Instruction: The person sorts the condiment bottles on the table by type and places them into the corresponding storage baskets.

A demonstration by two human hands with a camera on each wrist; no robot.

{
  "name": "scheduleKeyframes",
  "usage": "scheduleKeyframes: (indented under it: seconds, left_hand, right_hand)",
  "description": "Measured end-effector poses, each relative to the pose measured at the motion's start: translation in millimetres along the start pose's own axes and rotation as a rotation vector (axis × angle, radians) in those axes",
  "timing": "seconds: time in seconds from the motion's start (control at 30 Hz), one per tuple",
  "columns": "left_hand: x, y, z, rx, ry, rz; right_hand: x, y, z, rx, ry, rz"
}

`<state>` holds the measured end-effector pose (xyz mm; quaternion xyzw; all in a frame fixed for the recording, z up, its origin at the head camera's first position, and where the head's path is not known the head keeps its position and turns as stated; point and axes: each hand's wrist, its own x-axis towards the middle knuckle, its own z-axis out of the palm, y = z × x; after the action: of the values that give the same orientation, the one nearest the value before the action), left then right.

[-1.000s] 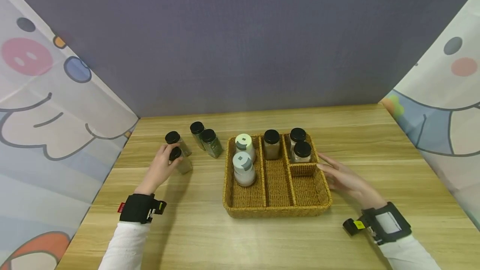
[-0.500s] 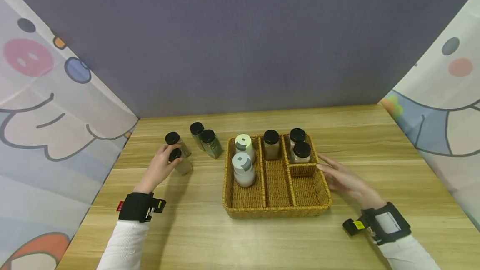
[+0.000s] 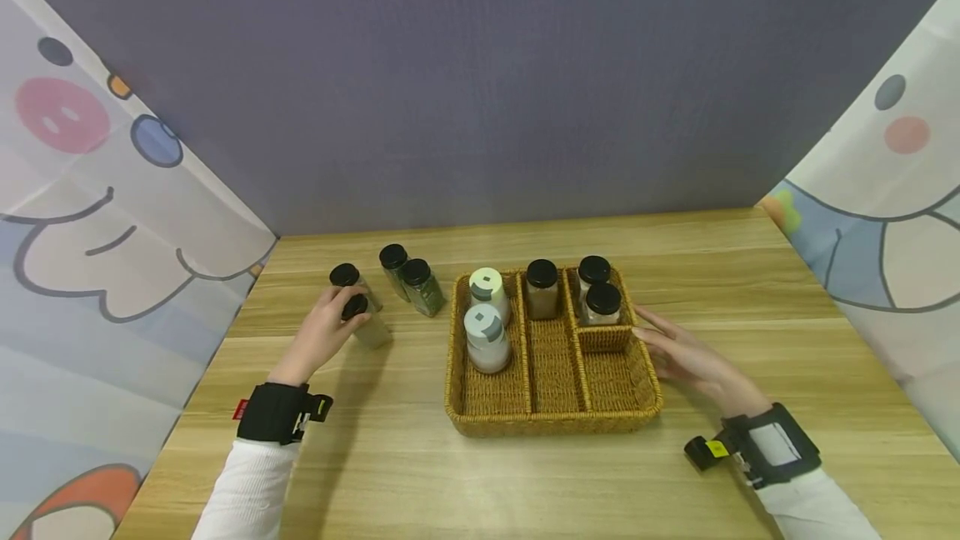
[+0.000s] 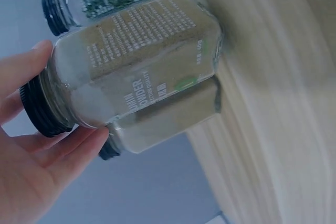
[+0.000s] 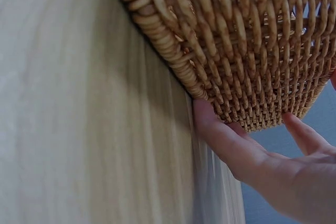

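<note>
With thumb and fingers, my left hand [image 3: 315, 338] grips a glass jar of beige powder [image 3: 372, 332] around its neck, just under the black lid; the left wrist view shows the printed jar [image 4: 136, 61] between the fingers of that hand [image 4: 37, 150]. Another powder jar [image 4: 168, 119] stands right behind it. My right hand [image 3: 693, 361] touches the right outer side of the woven basket [image 3: 555, 423]. In the right wrist view the fingertips of this hand [image 5: 262, 166] lie against the wicker wall [image 5: 236, 56].
Two jars of green herbs [image 3: 425, 297] stand left of the basket. White-capped jars [image 3: 488, 348] occupy its left compartment, a black-lidded jar [image 3: 542, 298] the middle one, and two black-lidded jars [image 3: 602, 307] the back right one. A grey wall [image 3: 510, 90] rises behind the table.
The jar in my left hand has shifted slightly to the right and tilts a little more. The right hand and the basket have stayed in place.
</note>
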<state>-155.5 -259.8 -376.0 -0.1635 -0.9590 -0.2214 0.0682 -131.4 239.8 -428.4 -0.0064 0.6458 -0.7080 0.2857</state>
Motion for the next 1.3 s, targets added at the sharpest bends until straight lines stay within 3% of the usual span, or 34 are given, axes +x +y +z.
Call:
scheduleKeyframes:
  seconds: [0.63,0.87,1.3]
  left_hand:
    - [17.8,40.7,-16.9,0.035,-0.027,0.156]
    - [28.0,61.4,-28.1,-0.017,-0.086,0.136]
    - [49.2,90.1,-46.3,0.017,-0.167,0.126]
  right_hand:
    - [-0.3,-1,0,-0.038,-0.006,-0.001]
    - [0.1,-1,-1,-0.012,-0.008,-0.002]
    - [-0.1,-1,-1,-0.016,-0.018,0.006]
